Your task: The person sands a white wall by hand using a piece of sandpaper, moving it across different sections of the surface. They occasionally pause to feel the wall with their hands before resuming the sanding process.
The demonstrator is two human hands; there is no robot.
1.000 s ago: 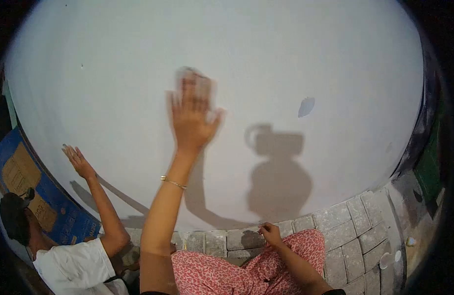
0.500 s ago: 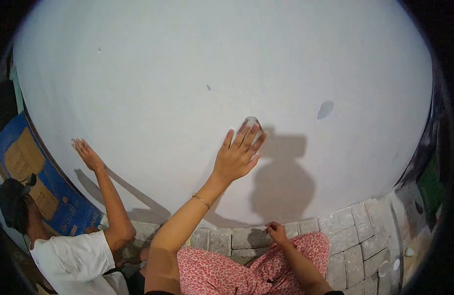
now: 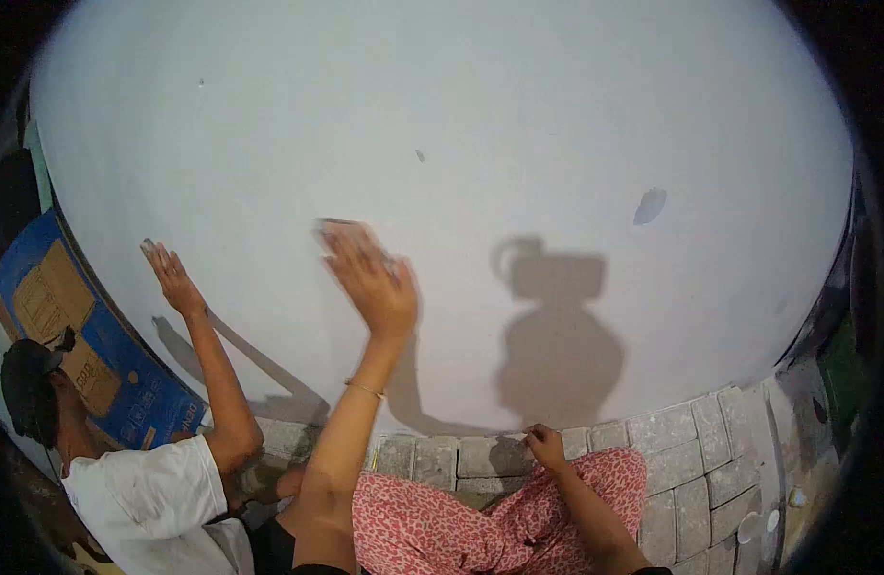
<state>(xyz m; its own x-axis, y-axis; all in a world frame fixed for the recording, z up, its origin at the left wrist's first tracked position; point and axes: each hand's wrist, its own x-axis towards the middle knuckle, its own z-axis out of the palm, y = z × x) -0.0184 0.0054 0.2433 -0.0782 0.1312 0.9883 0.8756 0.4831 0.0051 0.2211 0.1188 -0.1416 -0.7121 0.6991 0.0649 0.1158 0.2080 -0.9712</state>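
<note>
Left hand (image 3: 373,286) shifted leftward across wall (image 3: 518,86), fingers (image 3: 354,253) flat over pad (image 3: 340,224); right hand (image 3: 543,446) curled.

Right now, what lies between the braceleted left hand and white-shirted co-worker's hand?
Head view shows bare white wall between left hand and co-worker's hand.

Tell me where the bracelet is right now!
In the head view, the bracelet is a little left of centre, around the wrist just below the raised left hand, with the white wall behind.
</note>
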